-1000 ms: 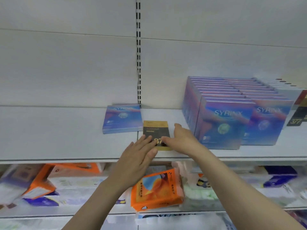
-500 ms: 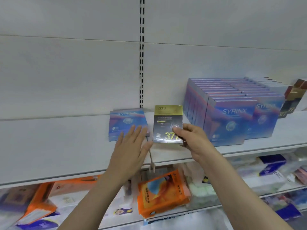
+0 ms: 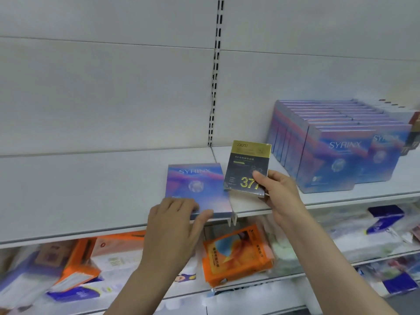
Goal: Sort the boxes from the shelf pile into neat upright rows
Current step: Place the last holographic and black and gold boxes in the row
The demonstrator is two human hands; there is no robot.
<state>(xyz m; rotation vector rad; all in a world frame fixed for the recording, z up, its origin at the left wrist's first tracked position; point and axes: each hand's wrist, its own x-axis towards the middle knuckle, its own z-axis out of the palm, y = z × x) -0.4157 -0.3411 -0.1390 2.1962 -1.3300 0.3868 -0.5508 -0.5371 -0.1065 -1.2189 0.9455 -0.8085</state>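
A black and gold box (image 3: pixel 246 164) marked 377 stands upright in the air above the white shelf (image 3: pixel 91 196), pinched at its lower right corner by my right hand (image 3: pixel 279 196). A blue-purple SYRINX box (image 3: pixel 195 185) lies flat at the shelf's front edge. My left hand (image 3: pixel 175 221) grips its near edge, fingers on top and thumb under the front. To the right, two neat upright rows of SYRINX boxes (image 3: pixel 329 144) fill the shelf.
More dark boxes (image 3: pixel 412 137) stand at the far right edge. A slotted upright (image 3: pixel 214 71) runs up the back panel. The lower shelf holds orange packs (image 3: pixel 236 255) and tissue packets (image 3: pixel 375 230). The shelf's left half is bare.
My right hand has lifted the black and gold box off the shelf and stood it upright. My left hand has moved onto the flat SYRINX box and drawn it to the front edge.
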